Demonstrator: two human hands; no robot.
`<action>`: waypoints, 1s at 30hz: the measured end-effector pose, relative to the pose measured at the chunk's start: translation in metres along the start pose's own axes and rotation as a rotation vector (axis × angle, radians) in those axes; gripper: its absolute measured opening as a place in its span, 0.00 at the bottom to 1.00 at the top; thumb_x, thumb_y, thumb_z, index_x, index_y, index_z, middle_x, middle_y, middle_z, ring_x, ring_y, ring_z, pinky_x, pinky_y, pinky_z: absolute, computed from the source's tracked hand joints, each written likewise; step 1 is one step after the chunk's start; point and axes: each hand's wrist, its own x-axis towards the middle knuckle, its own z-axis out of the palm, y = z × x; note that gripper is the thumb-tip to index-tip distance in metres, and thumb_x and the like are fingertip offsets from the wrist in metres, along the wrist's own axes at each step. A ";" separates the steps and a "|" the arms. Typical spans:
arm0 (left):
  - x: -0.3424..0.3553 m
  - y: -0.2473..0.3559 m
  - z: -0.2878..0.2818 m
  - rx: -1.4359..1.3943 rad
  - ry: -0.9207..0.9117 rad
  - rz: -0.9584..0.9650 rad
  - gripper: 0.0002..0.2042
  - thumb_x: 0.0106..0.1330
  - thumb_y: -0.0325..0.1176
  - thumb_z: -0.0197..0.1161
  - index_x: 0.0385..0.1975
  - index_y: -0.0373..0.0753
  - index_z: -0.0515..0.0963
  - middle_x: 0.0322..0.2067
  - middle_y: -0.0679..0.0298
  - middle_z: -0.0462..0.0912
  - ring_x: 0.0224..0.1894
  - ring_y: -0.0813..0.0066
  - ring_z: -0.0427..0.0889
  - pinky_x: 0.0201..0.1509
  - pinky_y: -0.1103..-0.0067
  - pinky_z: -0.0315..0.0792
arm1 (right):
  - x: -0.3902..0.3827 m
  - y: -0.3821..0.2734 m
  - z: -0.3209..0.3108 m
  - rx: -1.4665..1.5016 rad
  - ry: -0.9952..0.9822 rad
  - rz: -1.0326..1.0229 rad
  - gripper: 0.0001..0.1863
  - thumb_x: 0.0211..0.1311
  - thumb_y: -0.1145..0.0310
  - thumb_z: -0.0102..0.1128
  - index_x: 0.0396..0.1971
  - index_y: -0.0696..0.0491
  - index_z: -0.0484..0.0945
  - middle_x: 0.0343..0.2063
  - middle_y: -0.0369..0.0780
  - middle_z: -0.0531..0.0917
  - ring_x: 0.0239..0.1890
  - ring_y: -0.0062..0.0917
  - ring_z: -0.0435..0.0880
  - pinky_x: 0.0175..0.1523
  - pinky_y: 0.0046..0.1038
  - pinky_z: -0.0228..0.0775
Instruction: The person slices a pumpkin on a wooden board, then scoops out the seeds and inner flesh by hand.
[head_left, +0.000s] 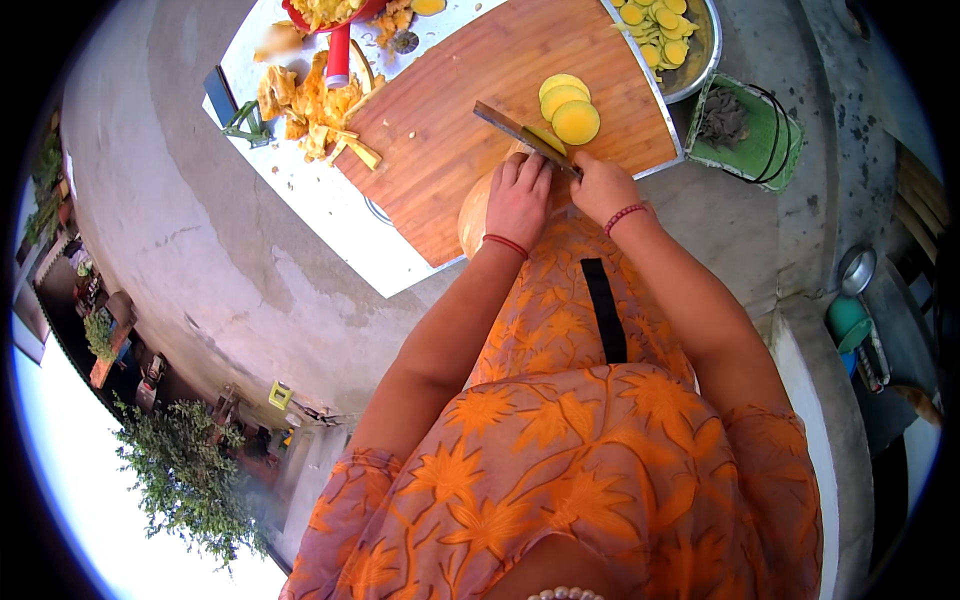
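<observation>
My left hand [519, 198] presses down on a tan-skinned squash [474, 220], fingers curled over its top near the cut end. Much of the squash is hidden beneath that hand and the forearm. My right hand [603, 190] is closed around the handle of a kitchen knife [512, 125]. Its blade slants across the cut end, just beyond my left fingertips. A thin yellow slice [546, 139] leans at the blade's far side. Several round squash slices [577, 123] lie overlapping beyond it on the wooden cutting board [450, 130].
A steel bowl [716, 45] of yellow slices stands at the far right, beside a green container [775, 165] with dark grey contents. Squash scraps [305, 105] lie left of the board on a white tabletop [390, 275]. A red-handled strainer [338, 55] sits above them.
</observation>
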 end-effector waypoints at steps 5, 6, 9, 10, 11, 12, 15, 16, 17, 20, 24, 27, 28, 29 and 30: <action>0.003 0.000 0.001 -0.037 0.011 -0.006 0.21 0.54 0.27 0.63 0.50 0.36 0.77 0.52 0.59 0.75 0.57 0.55 0.71 0.63 0.64 0.69 | 0.026 0.000 0.020 -0.020 0.081 -0.003 0.14 0.59 0.64 0.61 0.43 0.51 0.80 0.34 0.51 0.86 0.41 0.47 0.85 0.47 0.45 0.78; 0.004 -0.002 0.003 -0.028 0.024 -0.014 0.20 0.54 0.27 0.63 0.50 0.36 0.77 0.53 0.59 0.75 0.57 0.56 0.71 0.63 0.65 0.69 | 0.027 0.001 0.020 -0.010 0.089 -0.013 0.13 0.59 0.64 0.61 0.43 0.51 0.80 0.34 0.50 0.86 0.41 0.47 0.85 0.47 0.46 0.78; -0.001 0.001 0.003 -0.019 0.036 -0.015 0.20 0.53 0.26 0.63 0.49 0.36 0.78 0.52 0.60 0.76 0.57 0.56 0.72 0.63 0.66 0.69 | 0.024 0.004 0.017 0.023 0.087 -0.034 0.12 0.59 0.64 0.60 0.40 0.52 0.81 0.34 0.50 0.86 0.41 0.46 0.85 0.47 0.46 0.77; -0.001 0.002 0.002 -0.019 0.030 -0.010 0.20 0.53 0.26 0.63 0.49 0.36 0.78 0.52 0.60 0.76 0.56 0.56 0.72 0.62 0.67 0.70 | 0.022 0.006 0.013 0.026 0.097 -0.032 0.12 0.59 0.64 0.60 0.40 0.52 0.81 0.34 0.50 0.86 0.41 0.46 0.85 0.47 0.46 0.77; 0.003 0.002 0.002 -0.017 0.033 0.001 0.20 0.53 0.26 0.63 0.49 0.36 0.78 0.52 0.60 0.76 0.56 0.56 0.72 0.62 0.67 0.70 | 0.020 0.011 0.007 0.043 0.109 -0.025 0.12 0.59 0.64 0.60 0.40 0.53 0.81 0.34 0.50 0.86 0.41 0.46 0.85 0.47 0.46 0.77; 0.003 0.001 0.003 -0.031 0.052 0.002 0.20 0.53 0.25 0.63 0.48 0.35 0.78 0.52 0.59 0.76 0.56 0.56 0.73 0.62 0.66 0.70 | 0.016 0.012 0.002 0.059 0.114 -0.023 0.12 0.59 0.64 0.60 0.39 0.53 0.81 0.34 0.50 0.86 0.41 0.46 0.85 0.47 0.46 0.77; -0.005 0.001 0.006 -0.044 0.054 -0.009 0.19 0.52 0.25 0.63 0.47 0.35 0.78 0.51 0.58 0.76 0.56 0.55 0.73 0.61 0.65 0.71 | -0.021 0.016 -0.016 0.110 0.123 -0.066 0.10 0.57 0.66 0.59 0.36 0.55 0.80 0.31 0.52 0.85 0.37 0.47 0.84 0.43 0.44 0.77; -0.003 0.001 0.006 -0.032 0.057 -0.007 0.19 0.53 0.25 0.64 0.47 0.35 0.79 0.51 0.57 0.77 0.56 0.53 0.73 0.61 0.64 0.71 | -0.032 0.016 -0.021 0.110 0.126 -0.063 0.10 0.57 0.66 0.59 0.36 0.55 0.80 0.31 0.52 0.85 0.37 0.47 0.84 0.43 0.44 0.77; -0.003 -0.001 0.007 -0.033 0.057 -0.004 0.19 0.53 0.25 0.64 0.47 0.35 0.79 0.51 0.57 0.77 0.56 0.53 0.73 0.61 0.64 0.71 | -0.043 0.015 -0.025 0.072 0.094 -0.064 0.10 0.57 0.66 0.59 0.36 0.55 0.80 0.31 0.52 0.84 0.37 0.47 0.84 0.43 0.44 0.77; -0.004 -0.003 0.011 0.028 0.029 0.000 0.17 0.55 0.29 0.63 0.45 0.34 0.80 0.50 0.58 0.76 0.56 0.56 0.72 0.62 0.65 0.69 | -0.061 0.012 -0.027 0.028 0.084 -0.066 0.11 0.57 0.66 0.60 0.36 0.55 0.80 0.30 0.52 0.84 0.37 0.48 0.84 0.43 0.44 0.77; -0.004 0.000 0.009 0.038 0.030 -0.002 0.15 0.56 0.29 0.63 0.43 0.33 0.81 0.49 0.56 0.77 0.56 0.55 0.72 0.61 0.64 0.70 | -0.069 0.003 -0.035 0.009 0.076 -0.028 0.11 0.56 0.66 0.60 0.37 0.55 0.80 0.31 0.53 0.84 0.38 0.48 0.84 0.44 0.45 0.77; -0.002 -0.001 0.008 0.021 0.029 0.001 0.15 0.56 0.28 0.63 0.43 0.33 0.80 0.49 0.56 0.77 0.56 0.55 0.72 0.61 0.64 0.70 | -0.064 0.006 -0.032 0.035 0.085 -0.043 0.11 0.57 0.66 0.60 0.37 0.56 0.80 0.33 0.53 0.84 0.39 0.49 0.83 0.46 0.45 0.77; -0.002 -0.002 0.008 0.015 0.040 0.011 0.15 0.56 0.28 0.63 0.43 0.33 0.80 0.49 0.56 0.77 0.56 0.55 0.72 0.61 0.64 0.70 | -0.062 0.006 -0.032 0.034 0.081 -0.044 0.11 0.57 0.66 0.60 0.37 0.56 0.80 0.33 0.53 0.84 0.39 0.49 0.83 0.46 0.45 0.77; -0.003 -0.003 0.008 0.014 0.039 0.005 0.15 0.56 0.28 0.63 0.43 0.33 0.80 0.49 0.56 0.77 0.56 0.55 0.72 0.61 0.64 0.70 | -0.061 0.006 -0.033 0.046 0.069 -0.046 0.11 0.57 0.67 0.60 0.38 0.56 0.79 0.33 0.53 0.84 0.40 0.49 0.83 0.46 0.45 0.77; -0.003 -0.005 0.009 0.019 0.041 0.020 0.15 0.55 0.27 0.63 0.44 0.33 0.80 0.49 0.55 0.77 0.56 0.53 0.72 0.61 0.64 0.70 | -0.059 0.006 -0.034 0.057 0.059 -0.048 0.12 0.57 0.67 0.60 0.38 0.57 0.79 0.33 0.53 0.84 0.40 0.49 0.83 0.47 0.45 0.77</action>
